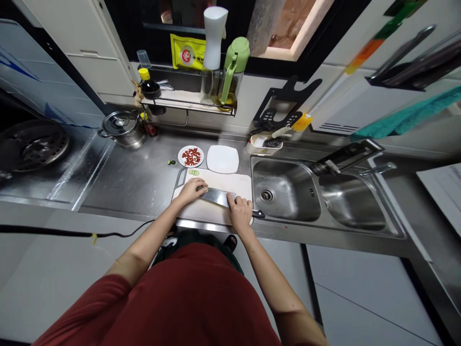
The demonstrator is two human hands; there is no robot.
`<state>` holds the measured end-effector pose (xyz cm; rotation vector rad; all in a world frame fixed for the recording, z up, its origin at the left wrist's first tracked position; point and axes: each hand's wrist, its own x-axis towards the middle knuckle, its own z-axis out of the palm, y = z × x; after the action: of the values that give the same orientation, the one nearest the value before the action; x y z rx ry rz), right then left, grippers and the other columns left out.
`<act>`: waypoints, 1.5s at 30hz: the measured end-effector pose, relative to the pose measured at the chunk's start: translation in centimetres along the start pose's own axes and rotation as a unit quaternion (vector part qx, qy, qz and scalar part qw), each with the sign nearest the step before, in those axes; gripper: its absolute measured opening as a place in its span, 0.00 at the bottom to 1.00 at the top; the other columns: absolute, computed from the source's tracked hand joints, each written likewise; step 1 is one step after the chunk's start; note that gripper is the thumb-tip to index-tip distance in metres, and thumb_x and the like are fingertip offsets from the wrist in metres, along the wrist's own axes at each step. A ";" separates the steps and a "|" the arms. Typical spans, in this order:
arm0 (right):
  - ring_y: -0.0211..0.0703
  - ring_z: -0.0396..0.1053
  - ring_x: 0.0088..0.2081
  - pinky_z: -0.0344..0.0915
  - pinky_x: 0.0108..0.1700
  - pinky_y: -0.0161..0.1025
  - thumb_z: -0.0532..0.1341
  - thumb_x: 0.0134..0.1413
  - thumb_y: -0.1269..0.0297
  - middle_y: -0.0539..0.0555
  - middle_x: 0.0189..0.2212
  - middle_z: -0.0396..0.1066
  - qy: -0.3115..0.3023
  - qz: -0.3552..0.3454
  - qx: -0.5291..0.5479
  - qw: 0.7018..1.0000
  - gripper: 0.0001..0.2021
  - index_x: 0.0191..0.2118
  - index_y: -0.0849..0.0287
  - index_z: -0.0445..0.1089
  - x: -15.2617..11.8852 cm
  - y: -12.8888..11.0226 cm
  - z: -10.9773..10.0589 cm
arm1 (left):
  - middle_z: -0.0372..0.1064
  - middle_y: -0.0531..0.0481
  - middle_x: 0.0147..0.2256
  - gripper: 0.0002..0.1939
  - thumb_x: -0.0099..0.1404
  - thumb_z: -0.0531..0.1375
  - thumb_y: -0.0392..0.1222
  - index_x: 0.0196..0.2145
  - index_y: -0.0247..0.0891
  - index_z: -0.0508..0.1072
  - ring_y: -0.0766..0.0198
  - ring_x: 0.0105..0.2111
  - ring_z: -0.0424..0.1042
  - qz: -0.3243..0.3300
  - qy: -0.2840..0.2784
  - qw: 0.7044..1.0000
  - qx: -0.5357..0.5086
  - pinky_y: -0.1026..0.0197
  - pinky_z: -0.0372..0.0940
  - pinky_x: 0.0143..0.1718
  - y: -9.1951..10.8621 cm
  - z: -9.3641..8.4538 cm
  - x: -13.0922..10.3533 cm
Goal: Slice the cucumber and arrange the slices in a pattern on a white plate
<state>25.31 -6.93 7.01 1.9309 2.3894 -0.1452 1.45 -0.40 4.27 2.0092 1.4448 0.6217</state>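
Observation:
My right hand (pixel 240 210) is closed round a broad-bladed kitchen knife (pixel 217 196), with its black handle sticking out to the right. The blade lies across the white cutting board (pixel 205 211) and its far end reaches my left hand (pixel 192 191). The left fingers are bent over a dark green cucumber piece (pixel 200 188), mostly hidden by the hand and the blade. Several pale green cucumber slices (pixel 193 172) lie at the board's back left. Two dark cucumber ends (pixel 171 162) rest on the steel counter beyond the board.
Behind the board stand a plate of chopped red pieces (pixel 190 156) and a white square plate (pixel 222 159). A double sink (pixel 288 190) adjoins on the right. At the left are a lidded steel pot (pixel 124 129) and a stove burner (pixel 34 144). Bottles stand on a wall shelf (pixel 180 97).

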 end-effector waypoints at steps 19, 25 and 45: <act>0.48 0.63 0.45 0.46 0.48 0.43 0.57 0.59 0.64 0.58 0.43 0.69 -0.017 0.126 0.020 0.992 0.24 0.61 0.51 0.62 -1.4 1.9 3.1 | 0.74 0.51 0.30 0.08 0.56 0.62 0.39 0.36 0.38 0.76 0.64 0.31 0.72 -0.248 0.141 0.958 -0.030 0.62 0.64 0.37 -3.7 0.7 3.6; 0.47 0.63 0.44 0.45 0.48 0.42 0.58 0.58 0.64 0.57 0.42 0.70 -0.008 0.137 0.039 0.990 0.24 0.60 0.52 0.63 -1.3 1.9 3.8 | 0.74 0.51 0.31 0.10 0.56 0.62 0.37 0.38 0.40 0.73 0.64 0.32 0.71 -0.253 0.144 0.957 0.002 0.62 0.62 0.37 -4.4 1.1 5.1; 0.46 0.63 0.43 0.44 0.48 0.42 0.57 0.57 0.64 0.57 0.40 0.71 0.012 0.133 0.071 0.989 0.23 0.59 0.53 0.65 -1.2 2.1 4.5 | 0.74 0.43 0.42 0.13 0.60 0.61 0.39 0.43 0.38 0.78 0.57 0.44 0.69 -0.153 0.086 0.976 0.126 0.57 0.61 0.50 -6.3 1.6 5.6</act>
<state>27.58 -8.13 2.59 2.3045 2.1611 -0.2836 -0.07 6.13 -0.99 1.8938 1.9774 0.5083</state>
